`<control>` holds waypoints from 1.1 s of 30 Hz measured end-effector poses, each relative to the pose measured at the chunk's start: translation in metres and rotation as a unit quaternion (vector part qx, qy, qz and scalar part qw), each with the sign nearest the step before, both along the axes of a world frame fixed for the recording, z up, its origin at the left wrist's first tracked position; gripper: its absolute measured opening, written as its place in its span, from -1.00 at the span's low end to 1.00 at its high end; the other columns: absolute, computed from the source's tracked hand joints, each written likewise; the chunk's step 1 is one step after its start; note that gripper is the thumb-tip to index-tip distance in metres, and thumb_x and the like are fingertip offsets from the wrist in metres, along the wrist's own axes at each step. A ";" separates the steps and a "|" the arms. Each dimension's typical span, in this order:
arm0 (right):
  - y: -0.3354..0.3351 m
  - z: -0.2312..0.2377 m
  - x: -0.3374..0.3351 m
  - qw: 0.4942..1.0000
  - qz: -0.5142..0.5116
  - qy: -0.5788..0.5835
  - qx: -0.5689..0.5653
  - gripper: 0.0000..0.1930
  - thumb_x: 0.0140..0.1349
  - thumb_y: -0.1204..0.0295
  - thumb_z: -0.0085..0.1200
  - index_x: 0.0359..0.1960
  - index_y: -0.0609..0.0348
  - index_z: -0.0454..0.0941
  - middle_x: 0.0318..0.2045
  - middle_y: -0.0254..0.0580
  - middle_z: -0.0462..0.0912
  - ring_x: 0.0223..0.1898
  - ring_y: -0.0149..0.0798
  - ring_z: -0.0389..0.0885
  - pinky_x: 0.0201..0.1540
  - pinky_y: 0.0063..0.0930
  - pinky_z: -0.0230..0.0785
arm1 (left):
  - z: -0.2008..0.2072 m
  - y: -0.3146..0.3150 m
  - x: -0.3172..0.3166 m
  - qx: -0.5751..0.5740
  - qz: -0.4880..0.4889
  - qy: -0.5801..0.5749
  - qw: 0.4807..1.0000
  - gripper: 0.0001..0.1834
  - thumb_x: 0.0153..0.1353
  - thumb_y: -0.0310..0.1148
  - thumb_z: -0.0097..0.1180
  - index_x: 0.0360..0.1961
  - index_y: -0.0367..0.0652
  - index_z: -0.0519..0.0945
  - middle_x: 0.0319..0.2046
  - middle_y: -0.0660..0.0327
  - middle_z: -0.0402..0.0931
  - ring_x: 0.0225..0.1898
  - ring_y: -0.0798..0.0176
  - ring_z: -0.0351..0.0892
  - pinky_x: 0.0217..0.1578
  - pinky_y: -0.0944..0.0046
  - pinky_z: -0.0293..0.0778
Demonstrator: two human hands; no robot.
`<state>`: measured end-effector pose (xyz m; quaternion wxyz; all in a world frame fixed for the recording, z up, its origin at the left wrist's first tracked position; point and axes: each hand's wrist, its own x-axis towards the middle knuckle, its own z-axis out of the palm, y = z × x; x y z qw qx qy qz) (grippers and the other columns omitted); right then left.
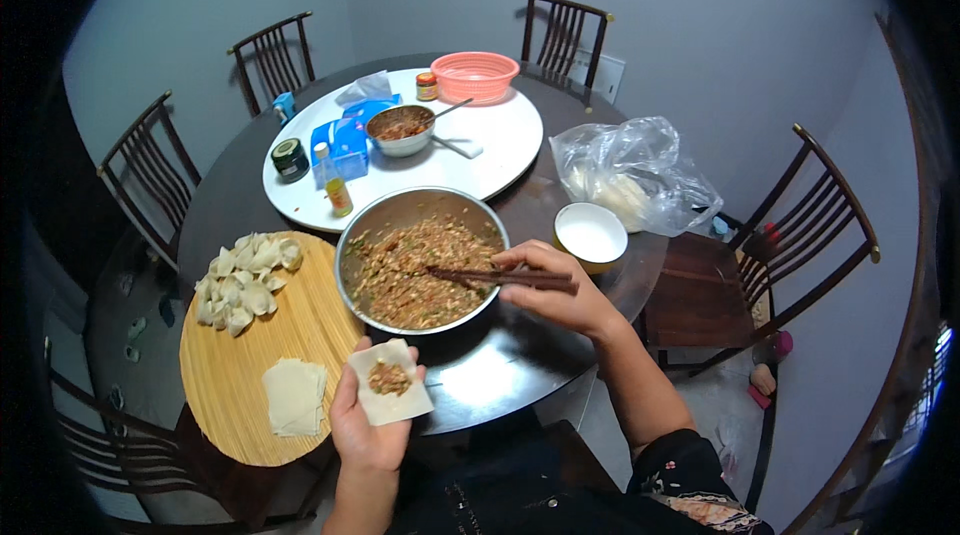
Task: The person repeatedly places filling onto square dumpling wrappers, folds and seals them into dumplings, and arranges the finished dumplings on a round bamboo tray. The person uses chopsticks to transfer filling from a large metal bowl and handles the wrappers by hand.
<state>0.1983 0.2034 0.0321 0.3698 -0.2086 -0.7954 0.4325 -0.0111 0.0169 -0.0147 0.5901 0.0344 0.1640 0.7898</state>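
On my left hand [368, 440] lies a square wonton wrapper [407, 402], with a small mound of meat filling [388, 378] at its middle. My right hand [553, 287] is closed around dark chopsticks [470, 276], whose tips reach into the filling of a large steel bowl [345, 280]. The minced filling [420, 260] is pinkish-brown with green bits. To the left, a round bamboo board [230, 390] carries a stack of square wrappers [296, 397] and a heap of folded wontons [245, 280].
A white turntable [500, 160] bears a smaller bowl [400, 143], a pink basket [475, 80], a bottle [335, 185] and jars. Right of the steel bowl stand a white-lined bowl [590, 233] and a clear plastic bag [650, 175]. Dark wooden chairs [700, 290] surround the table.
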 end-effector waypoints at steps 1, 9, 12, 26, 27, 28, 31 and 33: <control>-0.007 0.012 0.011 0.999 -0.012 -0.033 0.031 -0.61 0.02 0.57 0.13 -0.04 0.17 0.49 -0.23 -0.32 0.45 -0.26 -0.47 0.41 -0.20 -0.57 0.31 | -0.001 0.000 -0.001 -0.002 0.005 0.003 1.000 -0.57 0.37 -0.16 -0.26 0.17 -0.12 0.31 0.07 -0.10 0.39 0.11 -0.21 0.36 0.09 -0.20 0.30; 0.067 0.015 0.069 0.920 -0.221 -0.292 0.140 -0.76 0.22 0.33 -0.11 -0.24 0.28 0.44 -0.19 0.16 0.52 -0.20 0.12 0.51 -0.10 -0.17 0.34 | 0.003 0.002 0.011 0.011 -0.034 -0.018 0.999 -0.53 0.38 -0.12 -0.31 0.19 -0.16 0.28 0.11 -0.12 0.34 0.15 -0.22 0.31 0.13 -0.22 0.25; 0.078 0.014 0.055 0.894 -0.180 -0.387 0.136 -0.69 0.27 0.24 -0.17 -0.28 0.29 0.42 -0.21 0.22 0.51 -0.16 0.19 0.48 -0.09 -0.10 0.31 | 0.007 -0.001 0.013 0.032 -0.034 -0.035 0.998 -0.51 0.39 -0.11 -0.35 0.20 -0.16 0.28 0.15 -0.12 0.30 0.18 -0.21 0.28 0.15 -0.21 0.23; -0.081 0.014 0.041 0.984 0.037 0.152 0.082 -0.68 0.34 0.18 -0.13 -0.46 0.15 0.41 -0.46 -0.20 0.52 -0.21 -0.20 0.60 0.13 0.07 0.22 | 0.001 0.001 0.015 0.048 -0.040 -0.038 0.997 -0.55 0.41 -0.14 -0.35 0.22 -0.12 0.25 0.18 -0.08 0.28 0.20 -0.11 0.27 0.18 -0.14 0.20; -0.100 0.012 0.021 0.986 0.088 0.120 0.074 -0.71 0.31 0.19 -0.09 -0.44 0.14 0.42 -0.44 -0.19 0.53 -0.13 -0.15 0.61 0.16 0.14 0.16 | 0.002 0.001 0.018 0.040 -0.038 -0.030 0.998 -0.54 0.41 -0.14 -0.36 0.22 -0.12 0.24 0.18 -0.08 0.27 0.21 -0.11 0.26 0.18 -0.13 0.20; -0.106 0.013 0.004 0.980 0.136 0.057 0.130 -0.72 0.27 0.19 -0.03 -0.44 0.14 0.42 -0.41 -0.16 0.54 -0.09 -0.09 0.59 0.18 0.15 0.12 | 0.003 0.001 0.021 0.033 -0.039 -0.023 0.998 -0.54 0.41 -0.13 -0.37 0.22 -0.11 0.24 0.19 -0.08 0.26 0.21 -0.10 0.26 0.19 -0.11 0.20; -0.110 0.011 -0.046 0.954 0.200 -0.022 0.220 -0.73 0.16 0.22 0.09 -0.45 0.17 0.41 -0.34 -0.10 0.53 -0.02 0.03 0.53 0.21 0.14 0.08 | 0.008 0.000 0.026 0.019 -0.054 -0.007 0.998 -0.53 0.42 -0.12 -0.40 0.24 -0.10 0.21 0.18 -0.07 0.26 0.21 -0.05 0.27 0.22 -0.06 0.19; -0.113 0.008 -0.061 0.947 0.197 -0.033 0.250 -0.72 0.15 0.21 0.10 -0.44 0.18 0.41 -0.31 -0.06 0.53 -0.01 0.03 0.51 0.23 0.10 0.08 | 0.008 -0.002 0.025 0.009 -0.065 -0.005 0.998 -0.53 0.42 -0.12 -0.39 0.24 -0.10 0.20 0.17 -0.08 0.27 0.20 -0.05 0.27 0.23 -0.06 0.19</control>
